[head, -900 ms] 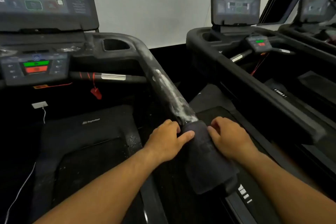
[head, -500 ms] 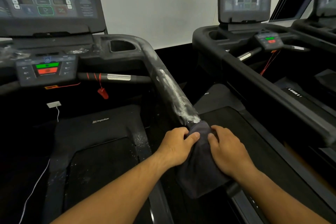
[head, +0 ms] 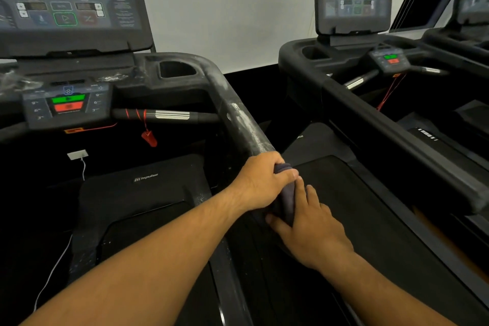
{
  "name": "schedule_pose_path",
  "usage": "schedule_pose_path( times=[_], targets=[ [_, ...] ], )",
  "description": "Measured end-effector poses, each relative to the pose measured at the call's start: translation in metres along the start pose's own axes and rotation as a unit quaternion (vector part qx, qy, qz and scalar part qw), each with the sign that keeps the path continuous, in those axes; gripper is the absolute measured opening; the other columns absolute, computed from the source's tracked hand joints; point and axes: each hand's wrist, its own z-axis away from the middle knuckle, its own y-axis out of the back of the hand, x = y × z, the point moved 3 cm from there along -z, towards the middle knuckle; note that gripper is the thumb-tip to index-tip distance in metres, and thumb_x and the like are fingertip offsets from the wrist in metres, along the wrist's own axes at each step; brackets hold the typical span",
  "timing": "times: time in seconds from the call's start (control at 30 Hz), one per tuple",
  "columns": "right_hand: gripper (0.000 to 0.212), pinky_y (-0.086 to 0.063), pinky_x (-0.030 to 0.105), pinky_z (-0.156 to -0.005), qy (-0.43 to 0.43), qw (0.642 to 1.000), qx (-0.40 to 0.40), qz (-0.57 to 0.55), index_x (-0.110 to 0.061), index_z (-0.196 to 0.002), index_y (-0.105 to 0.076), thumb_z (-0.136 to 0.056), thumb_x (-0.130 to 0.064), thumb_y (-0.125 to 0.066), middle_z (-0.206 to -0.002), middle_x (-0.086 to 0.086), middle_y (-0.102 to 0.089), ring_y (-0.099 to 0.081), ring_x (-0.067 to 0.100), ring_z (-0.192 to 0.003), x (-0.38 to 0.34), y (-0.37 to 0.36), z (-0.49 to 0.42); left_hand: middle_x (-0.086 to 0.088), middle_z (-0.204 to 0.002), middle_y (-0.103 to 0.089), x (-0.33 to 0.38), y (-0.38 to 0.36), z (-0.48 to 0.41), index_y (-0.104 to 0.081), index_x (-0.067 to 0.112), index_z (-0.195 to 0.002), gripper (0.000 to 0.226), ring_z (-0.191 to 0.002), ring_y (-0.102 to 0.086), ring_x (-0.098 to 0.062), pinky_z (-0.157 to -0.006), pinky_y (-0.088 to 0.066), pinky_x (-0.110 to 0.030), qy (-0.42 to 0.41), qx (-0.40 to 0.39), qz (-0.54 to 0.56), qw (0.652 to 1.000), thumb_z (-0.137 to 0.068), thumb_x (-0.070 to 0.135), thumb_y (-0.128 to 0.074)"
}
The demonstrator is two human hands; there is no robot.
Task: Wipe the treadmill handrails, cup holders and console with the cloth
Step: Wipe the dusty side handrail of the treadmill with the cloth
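A dark cloth (head: 288,194) is wrapped round the treadmill's right handrail (head: 244,124), a black bar streaked with white dust. My left hand (head: 260,180) is closed over the cloth and the rail from the left. My right hand (head: 308,225) presses the cloth from the right, just below the left hand, fingers pointing up the rail. Most of the cloth is hidden under both hands. Further up the rail lie the dusty cup holder (head: 178,69) and the console (head: 66,8), with a small control panel (head: 67,104) below it.
A red safety clip (head: 149,137) hangs from the crossbar grip (head: 169,115). A white cable (head: 60,254) runs down the left of the belt deck (head: 143,209). A second treadmill (head: 397,119) stands close on the right, its rail near my right arm.
Both hands have closed in tighter on the cloth, bunching it narrower on the rail. The left hand now grips over the top; the view has shifted nearer the console.
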Motion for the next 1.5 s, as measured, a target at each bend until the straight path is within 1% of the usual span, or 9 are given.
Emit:
schedule_pose_path(
  times=[0.17,0.27,0.43,0.57,0.67,0.83,1.0,1.27,1.5],
  targets=[
    [0.082,-0.012,0.031,-0.119,0.113,0.984,-0.034,-0.135,-0.033,-0.153,-0.006,-0.086,-0.073,-0.034,-0.16,-0.013,-0.004,-0.003,0.005,-0.146,0.016,0.012,-0.005,-0.001,-0.086,-0.068,-0.012,0.01,0.0,-0.061,0.021,-0.09,0.023,-0.078,-0.066,-0.014,-0.071,-0.057,-0.034,0.032,-0.039,0.007,0.999,-0.091,0.045,-0.06],
    [0.058,-0.01,0.012,-0.112,0.172,0.965,0.036,-0.196,-0.029,-0.146,-0.034,-0.089,-0.037,-0.037,-0.149,-0.018,-0.026,-0.013,-0.008,-0.138,0.013,0.025,-0.011,-0.001,-0.087,-0.071,-0.015,0.014,0.002,-0.064,0.021,-0.092,0.027,-0.08,-0.07,-0.016,-0.073,-0.06,-0.036,0.058,-0.077,0.042,0.994,-0.087,0.047,-0.066],
    [0.07,-0.013,0.049,-0.118,0.202,0.974,0.021,-0.099,-0.032,-0.147,-0.027,-0.083,-0.023,-0.055,-0.151,-0.01,-0.034,-0.016,0.017,-0.145,0.003,0.032,-0.027,-0.009,-0.088,-0.073,-0.002,0.033,0.009,-0.067,0.01,-0.096,0.017,-0.077,-0.07,-0.017,-0.075,-0.058,-0.032,0.047,-0.117,0.118,0.985,-0.083,0.017,-0.075],
    [0.019,-0.041,0.034,-0.085,0.259,0.961,0.085,-0.042,-0.025,-0.1,-0.063,-0.084,-0.035,-0.062,-0.092,-0.007,-0.064,-0.055,0.011,-0.091,-0.008,0.049,-0.036,-0.002,-0.087,-0.074,0.003,0.057,0.018,-0.07,0.02,-0.09,0.018,-0.079,-0.071,-0.017,-0.073,-0.059,-0.033,0.071,-0.168,-0.072,0.981,-0.075,0.019,-0.081],
    [0.022,-0.04,0.028,-0.064,0.249,0.968,0.042,0.008,-0.025,-0.078,-0.061,-0.089,-0.044,-0.06,-0.072,-0.009,-0.061,-0.054,0.006,-0.068,-0.01,0.06,-0.038,0.007,-0.078,-0.071,-0.005,0.076,0.022,-0.069,0.026,-0.079,0.012,-0.075,-0.067,-0.011,-0.062,-0.05,-0.025,0.094,-0.167,-0.222,0.956,-0.079,0.035,-0.077],
    [0.034,-0.037,0.022,-0.054,0.183,0.982,-0.012,0.039,-0.027,-0.063,-0.057,-0.08,-0.053,-0.069,-0.062,-0.012,-0.058,-0.055,0.002,-0.062,-0.003,0.092,-0.039,0.003,-0.069,-0.072,-0.016,0.105,0.028,-0.071,0.019,-0.073,0.022,-0.065,-0.066,-0.01,-0.062,-0.05,-0.027,0.123,-0.067,-0.102,0.985,-0.08,0.039,-0.076],
    [0.025,-0.046,0.02,-0.049,0.126,0.978,-0.098,-0.131,-0.017,-0.072,-0.068,-0.08,-0.04,-0.075,-0.061,-0.005,-0.067,-0.064,0.007,-0.058,0.001,0.116,-0.029,-0.012,-0.078,-0.071,-0.031,0.124,0.034,-0.068,0.009,-0.086,0.023,-0.067,-0.065,-0.021,-0.066,-0.05,-0.035,0.161,0.043,0.137,0.976,-0.085,0.031,-0.072],
    [0.009,-0.038,0.022,-0.041,0.054,0.853,-0.121,-0.504,-0.008,-0.09,-0.061,-0.084,-0.003,-0.065,-0.072,0.013,-0.054,-0.048,0.015,-0.054,-0.061,0.103,-0.024,-0.013,-0.087,-0.074,-0.011,0.112,0.044,-0.068,0.005,-0.091,0.01,-0.077,-0.07,-0.018,-0.07,-0.057,-0.029,0.151,0.068,0.276,0.947,-0.094,0.01,-0.059],
    [0.016,-0.053,0.035,-0.076,0.07,0.795,-0.16,-0.581,-0.006,-0.103,-0.069,-0.09,-0.009,-0.059,-0.093,0.012,-0.071,-0.068,0.02,-0.085,-0.109,0.075,-0.01,-0.011,-0.089,-0.071,-0.011,0.096,0.055,-0.065,0.012,-0.089,0.02,-0.084,-0.068,-0.024,-0.069,-0.055,-0.038,0.16,0.073,0.332,0.927,-0.1,0.02,-0.05]
  ],
)
